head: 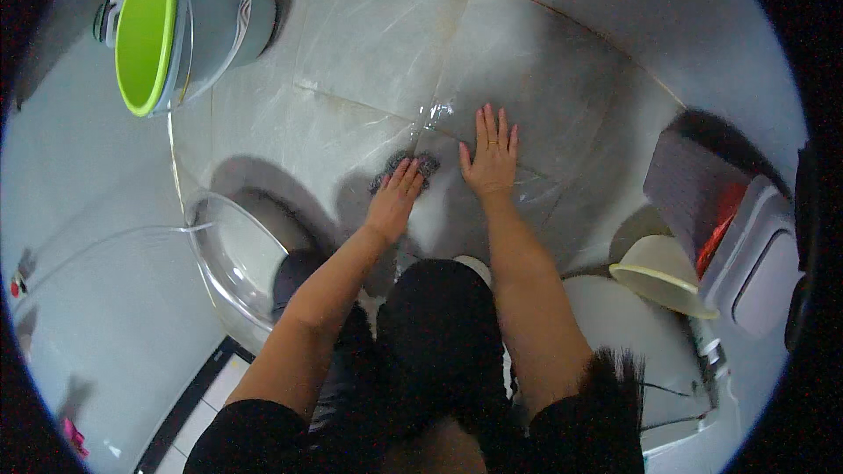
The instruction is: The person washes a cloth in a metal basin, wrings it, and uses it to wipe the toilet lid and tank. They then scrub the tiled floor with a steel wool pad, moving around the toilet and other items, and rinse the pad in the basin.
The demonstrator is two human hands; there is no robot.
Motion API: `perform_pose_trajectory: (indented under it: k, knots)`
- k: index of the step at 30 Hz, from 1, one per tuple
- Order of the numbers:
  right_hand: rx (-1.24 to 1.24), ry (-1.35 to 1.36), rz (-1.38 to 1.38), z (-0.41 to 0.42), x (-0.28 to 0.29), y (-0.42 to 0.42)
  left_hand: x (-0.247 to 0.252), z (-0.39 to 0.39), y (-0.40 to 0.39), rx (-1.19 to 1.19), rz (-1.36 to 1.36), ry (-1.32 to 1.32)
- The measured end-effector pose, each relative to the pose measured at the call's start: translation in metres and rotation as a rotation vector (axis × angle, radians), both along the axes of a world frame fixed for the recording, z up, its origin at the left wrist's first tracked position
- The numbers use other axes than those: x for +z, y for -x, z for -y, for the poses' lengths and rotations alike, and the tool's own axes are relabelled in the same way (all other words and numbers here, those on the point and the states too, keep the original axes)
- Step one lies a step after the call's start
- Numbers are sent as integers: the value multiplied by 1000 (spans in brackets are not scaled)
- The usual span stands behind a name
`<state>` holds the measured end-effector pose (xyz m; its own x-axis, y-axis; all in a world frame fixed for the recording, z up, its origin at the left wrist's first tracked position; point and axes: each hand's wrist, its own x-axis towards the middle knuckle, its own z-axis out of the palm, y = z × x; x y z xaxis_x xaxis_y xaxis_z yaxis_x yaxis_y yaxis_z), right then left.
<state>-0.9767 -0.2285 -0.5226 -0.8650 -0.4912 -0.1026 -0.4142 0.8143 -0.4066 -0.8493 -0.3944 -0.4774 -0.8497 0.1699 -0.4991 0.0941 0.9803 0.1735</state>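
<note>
My left hand (394,201) presses down on a dark, curly scouring pad (429,163) on the grey tiled floor (362,33). The pad shows past the fingertips on both sides. My right hand (492,155) lies flat on the tiles to the right, fingers spread, with a ring on one finger and nothing held. Just ahead of the two hands, wet glints show near where the tile joints meet.
A clear basin (232,263) with a hose (125,234) running into it is at left. A bucket with a lime-green basin (146,33) stands upper left. At right are a waste bin (691,178), a cream bowl (658,276) and a white toilet (619,336).
</note>
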Motion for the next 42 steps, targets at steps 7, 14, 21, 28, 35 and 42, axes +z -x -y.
perform_pose_trajectory:
  k: [7,14,21,28,35,42]
  knots:
    - [-1,21,-13,8,-1,-3,-11,5,117,97,-320,63]
    - [-3,12,-14,-3,-1,-1,-5,-25,-38,309,-335,-78]
    - [-4,-35,-39,2,6,-5,-20,-8,86,331,-533,2]
    - [-27,-1,-94,-9,-1,-2,-10,-27,-32,355,-358,1]
    - [11,-54,-63,-2,3,-2,-15,-18,99,385,-463,-52]
    - [-23,-31,-47,-6,1,-3,-18,-30,14,388,-399,-140]
